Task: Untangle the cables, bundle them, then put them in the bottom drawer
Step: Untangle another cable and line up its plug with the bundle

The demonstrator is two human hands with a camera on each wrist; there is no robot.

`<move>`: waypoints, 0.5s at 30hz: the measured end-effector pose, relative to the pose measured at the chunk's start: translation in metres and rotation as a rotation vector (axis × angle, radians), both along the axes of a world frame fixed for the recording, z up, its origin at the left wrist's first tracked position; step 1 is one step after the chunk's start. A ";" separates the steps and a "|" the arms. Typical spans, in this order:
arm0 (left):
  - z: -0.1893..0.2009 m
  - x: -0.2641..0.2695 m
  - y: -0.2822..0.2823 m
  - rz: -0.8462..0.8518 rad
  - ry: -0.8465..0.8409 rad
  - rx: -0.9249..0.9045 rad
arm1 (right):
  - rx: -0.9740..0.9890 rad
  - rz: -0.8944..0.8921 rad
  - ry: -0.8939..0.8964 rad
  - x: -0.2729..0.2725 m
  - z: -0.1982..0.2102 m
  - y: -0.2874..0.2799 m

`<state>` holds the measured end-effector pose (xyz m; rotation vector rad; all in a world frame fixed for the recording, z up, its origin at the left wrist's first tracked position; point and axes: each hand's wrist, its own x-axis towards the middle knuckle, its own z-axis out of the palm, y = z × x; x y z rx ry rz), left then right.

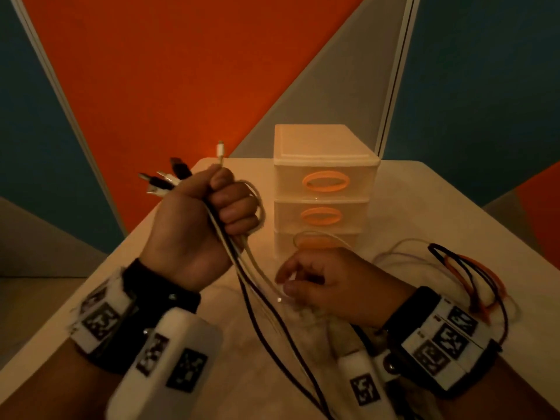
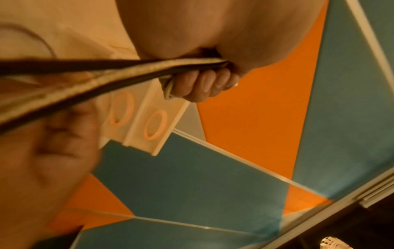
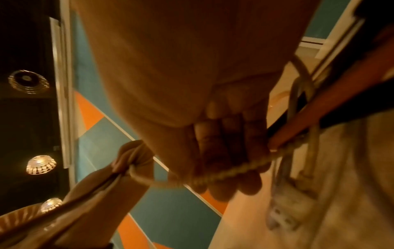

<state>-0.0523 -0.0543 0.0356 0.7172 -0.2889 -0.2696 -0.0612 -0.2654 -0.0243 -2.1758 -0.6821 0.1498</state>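
My left hand (image 1: 209, 213) is raised in a fist, gripping a bunch of black and white cables (image 1: 242, 262); their plug ends (image 1: 165, 180) stick out above the fist. The strands hang down toward the table's near edge. In the left wrist view the fingers (image 2: 202, 84) curl round the cables (image 2: 106, 74). Lower and to the right, my right hand (image 1: 318, 283) pinches a thin white braided cable (image 3: 224, 173) from that bunch. The small three-drawer plastic chest (image 1: 321, 189) with orange handles stands behind the hands; its bottom drawer (image 1: 315, 241) looks closed.
A loose loop of black and orange cables (image 1: 472, 277) lies on the white table (image 1: 424, 207) at the right, beside my right wrist. Thin pale cable loops (image 1: 394, 253) trail next to the chest. Orange and teal wall panels stand behind.
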 end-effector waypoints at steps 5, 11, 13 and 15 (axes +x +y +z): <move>0.020 0.003 0.037 0.101 -0.026 -0.113 | 0.071 -0.001 0.004 0.006 0.001 -0.011; 0.011 0.001 0.026 -0.231 -0.006 -0.054 | 0.019 -0.202 -0.122 0.018 -0.008 -0.007; 0.005 0.001 0.018 -0.354 0.011 0.039 | 0.147 -0.312 -0.110 0.021 -0.010 -0.009; -0.005 0.000 0.009 -0.425 0.025 0.155 | 0.252 -0.377 -0.097 0.020 -0.008 -0.009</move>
